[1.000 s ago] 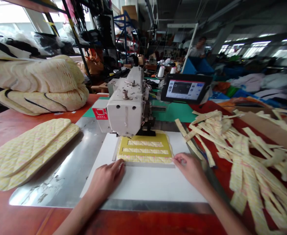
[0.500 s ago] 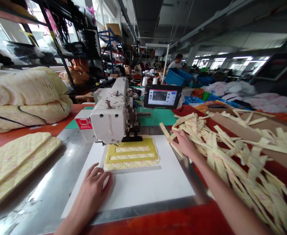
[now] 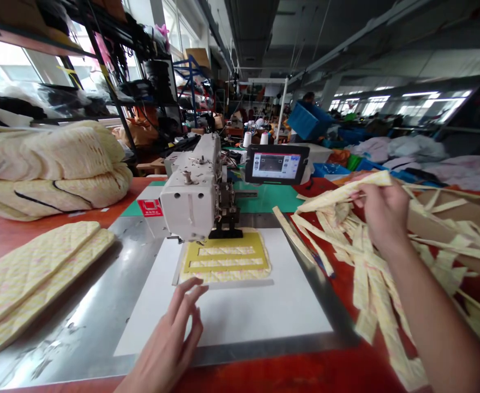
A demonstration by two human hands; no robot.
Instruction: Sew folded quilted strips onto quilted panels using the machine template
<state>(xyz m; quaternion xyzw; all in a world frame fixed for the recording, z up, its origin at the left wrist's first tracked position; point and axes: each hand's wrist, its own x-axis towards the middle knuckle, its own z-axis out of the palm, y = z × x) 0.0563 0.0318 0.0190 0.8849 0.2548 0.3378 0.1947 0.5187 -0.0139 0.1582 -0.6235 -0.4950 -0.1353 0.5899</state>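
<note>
My right hand [image 3: 385, 210] is raised over the pile of yellow fabric strips [image 3: 363, 262] on the right, its fingers closed round a yellow strip [image 3: 330, 199]. My left hand [image 3: 183, 322], fingers apart and empty, hovers at the near left part of the white board [image 3: 260, 311]. Just beyond it, a quilted yellow piece [image 3: 223, 276] lies on the board under a yellow-green template [image 3: 227, 256] with two long slots. The head of a white sewing machine [image 3: 189, 204] stands over the template's far left part.
A control screen [image 3: 276, 165] stands behind the machine. Stacked quilted pieces [image 3: 39, 273] lie on the left, with a thick bundle [image 3: 52, 158] behind them. Farther back, a person is partly hidden by a blue bin [image 3: 309, 120]. Two loose strips lie at the metal plate's right edge.
My right hand has moved right and up, lifting a strip from the pile. My left hand has shifted right. The blue bin in the background is higher.
</note>
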